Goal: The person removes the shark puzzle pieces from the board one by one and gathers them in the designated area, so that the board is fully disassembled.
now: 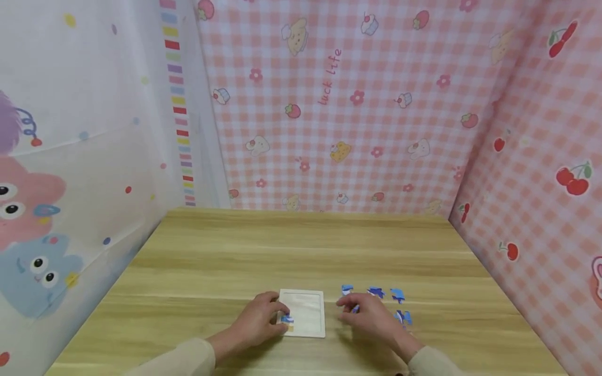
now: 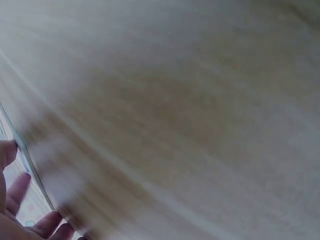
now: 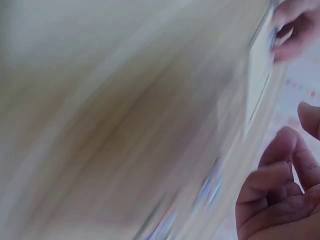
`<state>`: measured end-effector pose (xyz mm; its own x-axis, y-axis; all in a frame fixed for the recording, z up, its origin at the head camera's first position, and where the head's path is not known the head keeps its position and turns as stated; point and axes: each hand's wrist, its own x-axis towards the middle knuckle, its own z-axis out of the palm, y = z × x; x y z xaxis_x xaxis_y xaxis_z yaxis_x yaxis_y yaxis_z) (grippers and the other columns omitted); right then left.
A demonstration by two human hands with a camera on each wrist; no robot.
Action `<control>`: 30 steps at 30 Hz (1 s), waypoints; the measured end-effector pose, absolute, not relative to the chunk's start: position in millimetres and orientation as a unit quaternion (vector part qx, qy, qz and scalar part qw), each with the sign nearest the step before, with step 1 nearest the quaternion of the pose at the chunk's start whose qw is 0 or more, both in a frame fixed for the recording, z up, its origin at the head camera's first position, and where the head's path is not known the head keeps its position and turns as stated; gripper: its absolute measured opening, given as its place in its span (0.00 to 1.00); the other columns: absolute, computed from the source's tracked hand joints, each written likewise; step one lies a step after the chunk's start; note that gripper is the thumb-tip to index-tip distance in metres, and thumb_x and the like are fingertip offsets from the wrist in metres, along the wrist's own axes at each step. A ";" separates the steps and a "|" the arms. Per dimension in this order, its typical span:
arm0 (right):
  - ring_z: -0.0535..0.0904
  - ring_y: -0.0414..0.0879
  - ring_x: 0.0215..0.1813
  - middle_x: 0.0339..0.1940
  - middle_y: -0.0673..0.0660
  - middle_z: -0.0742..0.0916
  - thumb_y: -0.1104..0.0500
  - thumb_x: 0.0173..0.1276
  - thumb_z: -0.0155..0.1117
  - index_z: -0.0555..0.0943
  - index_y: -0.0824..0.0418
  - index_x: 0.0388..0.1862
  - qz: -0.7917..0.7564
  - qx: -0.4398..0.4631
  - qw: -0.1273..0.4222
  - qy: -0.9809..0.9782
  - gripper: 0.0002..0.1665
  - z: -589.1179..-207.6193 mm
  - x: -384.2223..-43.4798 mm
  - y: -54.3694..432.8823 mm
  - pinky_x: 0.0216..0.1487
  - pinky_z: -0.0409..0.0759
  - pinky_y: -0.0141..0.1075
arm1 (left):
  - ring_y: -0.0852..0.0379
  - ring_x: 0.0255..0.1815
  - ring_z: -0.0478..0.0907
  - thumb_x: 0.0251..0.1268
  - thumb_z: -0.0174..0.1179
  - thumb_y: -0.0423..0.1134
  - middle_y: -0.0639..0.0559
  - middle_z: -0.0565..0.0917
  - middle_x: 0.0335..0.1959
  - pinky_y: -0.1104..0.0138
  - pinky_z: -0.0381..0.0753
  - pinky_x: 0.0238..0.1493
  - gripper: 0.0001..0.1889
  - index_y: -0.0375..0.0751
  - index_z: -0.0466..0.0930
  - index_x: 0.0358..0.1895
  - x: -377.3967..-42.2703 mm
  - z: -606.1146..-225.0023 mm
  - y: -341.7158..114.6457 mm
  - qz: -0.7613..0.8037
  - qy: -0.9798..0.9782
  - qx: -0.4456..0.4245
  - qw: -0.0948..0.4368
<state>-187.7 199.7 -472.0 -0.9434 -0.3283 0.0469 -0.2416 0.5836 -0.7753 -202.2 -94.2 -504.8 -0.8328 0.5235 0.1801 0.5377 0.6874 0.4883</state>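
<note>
A shallow white puzzle tray (image 1: 308, 313) lies near the table's front. My left hand (image 1: 258, 318) holds its left side, with the thumb near the front corner and other fingers along the rim. The index fingertip is over a blue, white and yellow puzzle piece (image 1: 288, 319) in the tray's front left corner. To the right of the tray, my right hand (image 1: 369, 316) hovers over the loose pieces with bent fingers. A bit of blue piece (image 1: 355, 309) shows below its fingers. In the right wrist view, thumb and forefinger of the right hand (image 3: 280, 190) stand apart, nothing visible between them.
Loose blue puzzle pieces lie around the right hand: one at the back left (image 1: 347, 289), a dark blue one (image 1: 375, 292), one at the back right (image 1: 397, 295) and one by the wrist (image 1: 403, 317). Patterned cloths (image 1: 329, 130) hang around the wooden table (image 1: 301, 240).
</note>
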 end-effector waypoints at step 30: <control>0.77 0.38 0.32 0.29 0.47 0.83 0.66 0.50 0.76 0.82 0.58 0.36 -0.444 -0.170 0.061 0.877 0.14 -497.3 -190.5 100.4 0.39 0.75 0.34 | 0.31 0.69 0.63 0.55 0.72 0.52 0.28 0.67 0.67 0.40 0.61 0.68 0.35 0.33 0.77 0.62 -204.1 -501.6 -114.9 -0.274 -0.913 -0.301 -0.035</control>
<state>-190.5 100.4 -497.3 -0.9344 -0.3534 0.0439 -0.2445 0.5471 -0.8006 -204.1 -114.9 -501.6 -0.8167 0.5682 0.1006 0.5297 0.6690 0.5214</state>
